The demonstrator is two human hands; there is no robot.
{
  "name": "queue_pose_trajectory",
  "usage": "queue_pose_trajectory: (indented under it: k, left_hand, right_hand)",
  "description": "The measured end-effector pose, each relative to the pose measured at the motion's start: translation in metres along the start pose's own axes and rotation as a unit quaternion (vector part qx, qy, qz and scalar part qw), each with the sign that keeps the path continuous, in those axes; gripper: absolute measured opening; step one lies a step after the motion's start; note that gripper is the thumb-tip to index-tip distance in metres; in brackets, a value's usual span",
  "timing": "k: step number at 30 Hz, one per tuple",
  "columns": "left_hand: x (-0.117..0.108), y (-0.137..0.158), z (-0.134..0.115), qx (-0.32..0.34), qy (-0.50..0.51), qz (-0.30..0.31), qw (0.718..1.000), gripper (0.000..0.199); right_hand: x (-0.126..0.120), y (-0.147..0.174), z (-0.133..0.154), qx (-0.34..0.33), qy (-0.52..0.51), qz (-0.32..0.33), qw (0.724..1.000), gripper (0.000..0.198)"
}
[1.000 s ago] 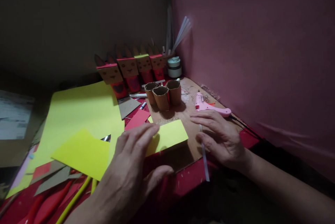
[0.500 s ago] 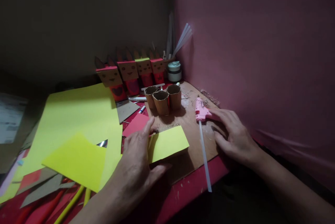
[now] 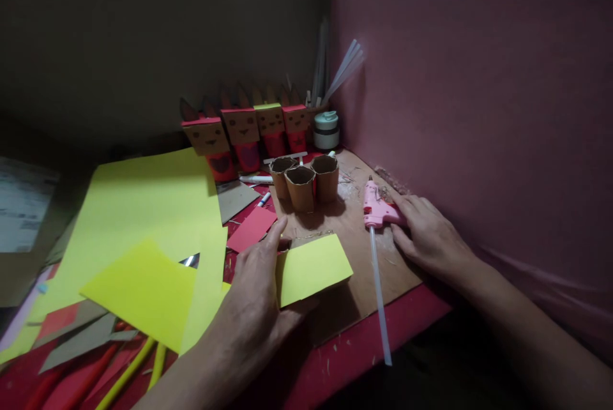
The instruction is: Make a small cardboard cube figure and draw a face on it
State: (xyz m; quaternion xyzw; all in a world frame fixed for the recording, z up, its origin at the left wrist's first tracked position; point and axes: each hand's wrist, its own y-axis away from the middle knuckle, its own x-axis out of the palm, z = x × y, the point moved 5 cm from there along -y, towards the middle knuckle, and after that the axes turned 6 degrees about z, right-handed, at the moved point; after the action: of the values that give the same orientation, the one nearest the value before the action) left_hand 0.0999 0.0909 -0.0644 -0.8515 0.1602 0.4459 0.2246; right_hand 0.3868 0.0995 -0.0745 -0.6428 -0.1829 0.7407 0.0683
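Note:
My left hand grips a small cardboard box with a yellow paper top, thumb along the near side and fingers at the far left. It is held just over the front of the brown board. At the right, a pink hot glue gun lies on the board with a long clear glue stick running out of its back past the table edge. My right hand has its thumb and fingers closed about the end of the gun's handle. Three open cardboard tubes stand upright together behind the box.
Several cardboard figures with ears and drawn faces line the back, beside a mint-lidded jar. Glue sticks stand in the corner. Yellow sheets, a red paper piece and scissors with yellow handles lie left.
My right thumb and fingers have come closer round the glue gun's handle. The left hand still holds the yellow-topped box. The whole view has shifted slightly.

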Motion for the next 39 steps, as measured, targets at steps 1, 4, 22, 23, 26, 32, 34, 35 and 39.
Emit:
queue_pose_trajectory:
  k: [1, 4, 22, 23, 26, 32, 34, 35, 39]
  left_hand:
    - [0.0, 0.0, 0.0, 0.002, 0.0, 0.003, 1.0, 0.1]
    - [0.0, -0.001, -0.003, 0.009, -0.002, 0.002, 1.0, 0.101]
    - [-0.031, -0.008, 0.01, -0.156, 0.143, 0.046, 0.976, 0.05]
    - [-0.031, -0.009, 0.009, -0.16, 0.154, 0.051, 0.974, 0.049]
    - [-0.028, -0.009, 0.008, -0.186, 0.224, 0.077, 0.954, 0.046]
    - [-0.026, -0.009, 0.007, -0.194, 0.272, 0.083, 0.939, 0.041]
    - [-0.027, -0.01, 0.006, -0.186, 0.251, 0.075, 0.947, 0.04]
    - [-0.027, -0.01, 0.006, -0.183, 0.243, 0.072, 0.95, 0.041]
    - [-0.026, -0.01, 0.007, -0.187, 0.243, 0.074, 0.949, 0.044]
  right_hand:
    - [0.001, 0.0, -0.001, -0.003, -0.001, -0.006, 1.0, 0.051]
    - [0.002, 0.001, -0.005, -0.007, -0.015, -0.03, 0.999, 0.054]
    - [-0.051, 0.016, 0.037, -0.04, -0.17, -0.155, 0.972, 0.028]
    - [-0.053, 0.014, 0.047, -0.05, -0.239, -0.119, 0.962, 0.026]
    - [-0.044, 0.003, 0.075, -0.035, -0.401, 0.044, 0.914, 0.02]
    - [-0.022, -0.015, 0.09, 0.081, -0.518, 0.152, 0.838, 0.008]
    - [-0.019, -0.017, 0.09, 0.094, -0.532, 0.156, 0.827, 0.007]
    - [-0.018, -0.017, 0.09, 0.099, -0.543, 0.157, 0.819, 0.007]
    - [-0.015, -0.017, 0.091, 0.106, -0.577, 0.156, 0.794, 0.009]
